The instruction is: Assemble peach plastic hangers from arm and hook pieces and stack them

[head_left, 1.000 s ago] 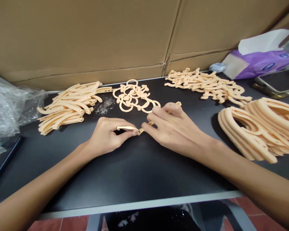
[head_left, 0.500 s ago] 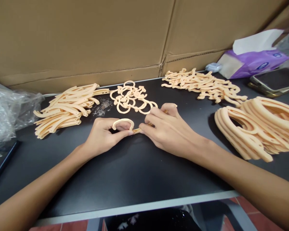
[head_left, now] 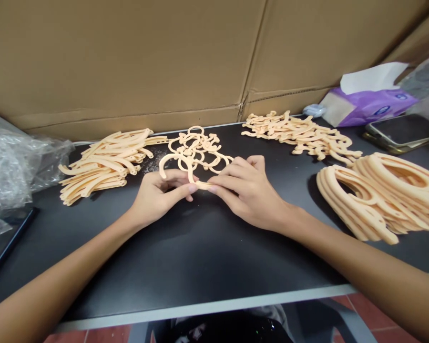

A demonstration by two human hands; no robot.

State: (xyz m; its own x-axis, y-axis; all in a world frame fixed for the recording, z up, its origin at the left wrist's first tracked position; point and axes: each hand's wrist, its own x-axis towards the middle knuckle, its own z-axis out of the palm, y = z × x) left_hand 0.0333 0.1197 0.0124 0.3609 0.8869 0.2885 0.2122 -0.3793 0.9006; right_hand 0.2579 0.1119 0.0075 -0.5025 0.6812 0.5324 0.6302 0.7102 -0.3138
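Two bare hands work at the centre of the black tabletop (head_left: 200, 257). One curved peach plastic strip (head_left: 170, 157) is held between them, arching up and toward the far side, with its lower end at the meeting fingertips. The left hand (head_left: 160, 197) is curled, its thumb and fingers pinching the strip. The right hand (head_left: 248, 190) is also closed, with its fingertips (head_left: 214, 183) pressed to the same lower end. The exact grip at the contact point cannot be determined.

Four piles of peach plastic parts lie on the tabletop:
- One stack of long curved strips (head_left: 105, 164) sits far left.
- One tangled heap of ring and hook pieces (head_left: 195, 150) sits directly beyond the hands.
- One heap of hooked pieces (head_left: 300, 136) sits far right.
- One stack of large moulded frames (head_left: 379, 200) sits near right.

One purple tissue pack (head_left: 368, 107) stands at the far right, its oval logo too small to read. One smartphone (head_left: 403, 129) lies just nearer the right edge. One clear plastic bag (head_left: 7, 176) lies at left. A cardboard panel (head_left: 128, 62) lines the far edge.
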